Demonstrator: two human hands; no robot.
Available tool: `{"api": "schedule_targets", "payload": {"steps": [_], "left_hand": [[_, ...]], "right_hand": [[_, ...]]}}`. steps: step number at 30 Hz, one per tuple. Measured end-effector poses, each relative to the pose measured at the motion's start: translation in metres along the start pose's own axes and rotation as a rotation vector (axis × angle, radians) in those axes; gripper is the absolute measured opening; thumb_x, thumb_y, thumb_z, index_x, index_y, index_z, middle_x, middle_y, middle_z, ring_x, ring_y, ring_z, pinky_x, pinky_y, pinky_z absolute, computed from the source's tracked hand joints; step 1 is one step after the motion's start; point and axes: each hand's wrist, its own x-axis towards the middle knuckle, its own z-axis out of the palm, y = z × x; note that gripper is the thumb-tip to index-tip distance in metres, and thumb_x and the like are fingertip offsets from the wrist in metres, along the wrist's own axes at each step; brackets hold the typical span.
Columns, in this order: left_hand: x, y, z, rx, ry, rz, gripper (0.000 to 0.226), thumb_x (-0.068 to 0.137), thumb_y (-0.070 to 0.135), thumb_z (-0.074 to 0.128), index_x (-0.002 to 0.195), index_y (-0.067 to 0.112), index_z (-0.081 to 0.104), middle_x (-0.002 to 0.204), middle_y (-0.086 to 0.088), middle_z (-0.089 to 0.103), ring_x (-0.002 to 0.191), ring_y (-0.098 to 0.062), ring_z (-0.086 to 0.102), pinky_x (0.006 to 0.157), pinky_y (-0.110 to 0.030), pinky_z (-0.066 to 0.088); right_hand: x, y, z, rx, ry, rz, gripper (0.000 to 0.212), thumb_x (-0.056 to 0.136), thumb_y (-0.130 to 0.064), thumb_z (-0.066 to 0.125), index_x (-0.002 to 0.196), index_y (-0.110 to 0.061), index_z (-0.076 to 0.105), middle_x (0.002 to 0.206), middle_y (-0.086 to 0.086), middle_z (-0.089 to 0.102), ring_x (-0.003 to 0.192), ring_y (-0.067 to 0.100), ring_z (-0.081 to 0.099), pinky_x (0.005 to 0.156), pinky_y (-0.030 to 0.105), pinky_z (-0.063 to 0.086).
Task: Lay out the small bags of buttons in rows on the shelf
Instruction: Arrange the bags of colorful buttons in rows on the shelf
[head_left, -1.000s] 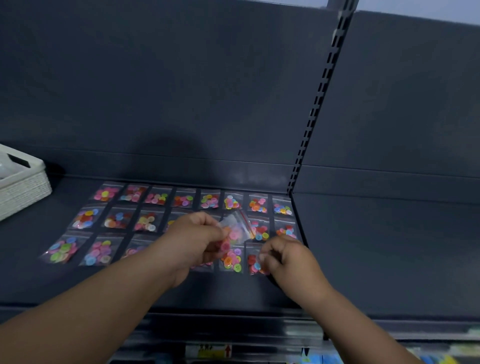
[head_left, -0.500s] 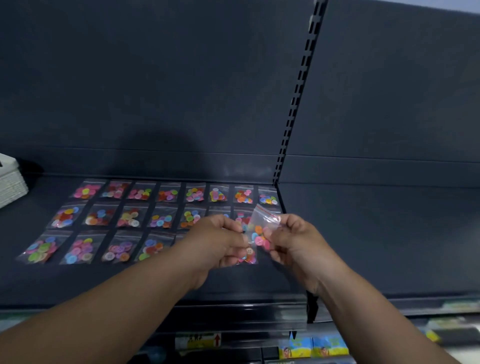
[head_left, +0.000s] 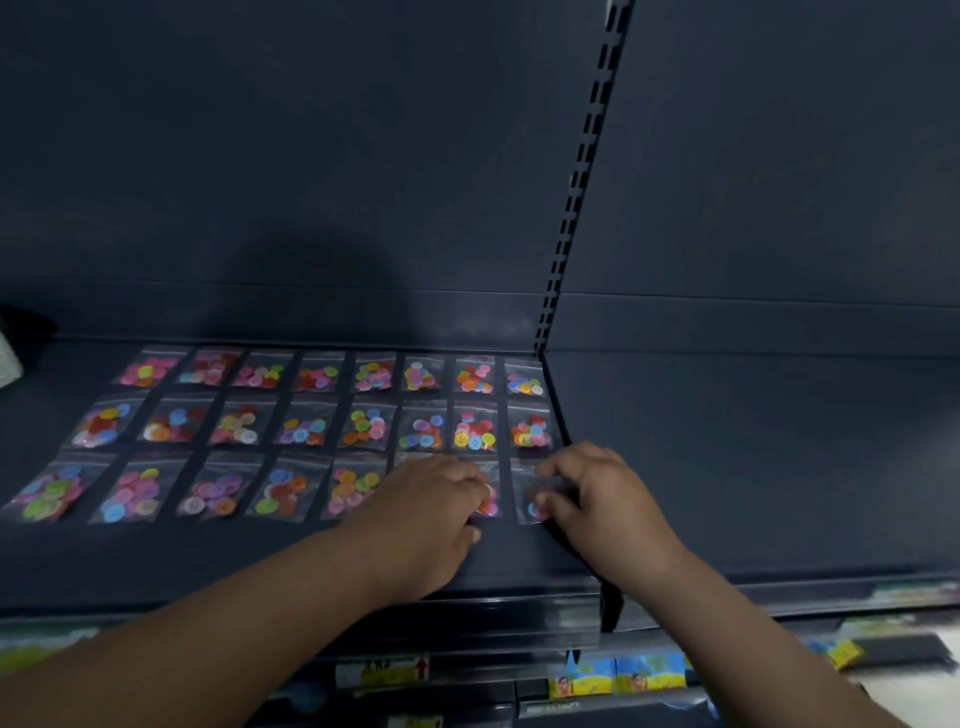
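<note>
Lowered from mid-air, the small clear bag of coloured buttons (head_left: 527, 493) lies just left of the pinching right grip (head_left: 597, 499), long axis front-to-back; the flat left grip (head_left: 426, 504) rests on the neighbouring bag (head_left: 489, 504).

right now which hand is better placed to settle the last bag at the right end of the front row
Right hand: its fingers hold the last bag at the row's end. The left hand sits one slot over, farther away.
</note>
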Motion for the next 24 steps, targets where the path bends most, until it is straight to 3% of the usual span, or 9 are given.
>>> {"api": "schedule_targets", "payload": {"steps": [3, 12, 18, 21, 24], "left_hand": [[0.002, -0.001, 0.002, 0.025, -0.052, 0.011, 0.053, 0.099, 0.033, 0.043, 0.149, 0.023, 0.027, 0.157, 0.009, 0.017, 0.143, -0.012, 0.013, 0.114, -0.024, 0.005], [0.005, -0.003, 0.003, 0.008, -0.068, 0.026, 0.054, 0.098, 0.033, 0.045, 0.148, 0.025, 0.027, 0.156, 0.012, 0.018, 0.142, -0.012, 0.018, 0.113, -0.023, 0.012], [0.006, -0.009, -0.002, -0.012, 0.031, 0.055, 0.044, 0.094, 0.033, 0.05, 0.137, 0.023, 0.043, 0.141, 0.01, 0.039, 0.131, -0.011, 0.035, 0.109, -0.023, 0.024], [0.004, -0.019, -0.011, -0.006, 0.097, 0.037, 0.045, 0.092, 0.035, 0.053, 0.135, 0.026, 0.044, 0.138, 0.009, 0.041, 0.129, -0.014, 0.038, 0.109, -0.028, 0.03], [-0.005, -0.035, -0.027, 0.055, 0.178, -0.014, 0.056, 0.092, 0.037, 0.052, 0.144, 0.024, 0.035, 0.149, 0.002, 0.034, 0.137, -0.016, 0.03, 0.112, -0.026, 0.021]], "right_hand": [[0.0, 0.005, 0.005, -0.058, -0.091, -0.093, 0.009, 0.087, -0.016, 0.063, 0.093, -0.018, 0.069, 0.098, -0.007, 0.061, 0.097, 0.009, 0.046, 0.075, 0.0, 0.03], [0.007, 0.006, 0.005, -0.074, -0.123, -0.115, 0.013, 0.089, -0.02, 0.062, 0.099, -0.017, 0.069, 0.103, -0.006, 0.06, 0.101, 0.011, 0.047, 0.077, 0.001, 0.029], [0.015, -0.008, -0.005, -0.049, -0.054, -0.114, 0.012, 0.089, -0.021, 0.061, 0.099, -0.019, 0.067, 0.106, -0.008, 0.058, 0.104, 0.007, 0.042, 0.078, -0.001, 0.026], [0.024, -0.027, -0.01, -0.078, -0.044, -0.159, 0.023, 0.09, -0.022, 0.06, 0.112, -0.018, 0.064, 0.112, -0.006, 0.056, 0.109, 0.01, 0.042, 0.083, 0.007, 0.029], [0.037, -0.049, -0.008, -0.147, -0.061, -0.243, 0.031, 0.09, -0.027, 0.058, 0.121, -0.02, 0.06, 0.123, -0.005, 0.054, 0.116, 0.015, 0.042, 0.1, 0.023, 0.035]]}}
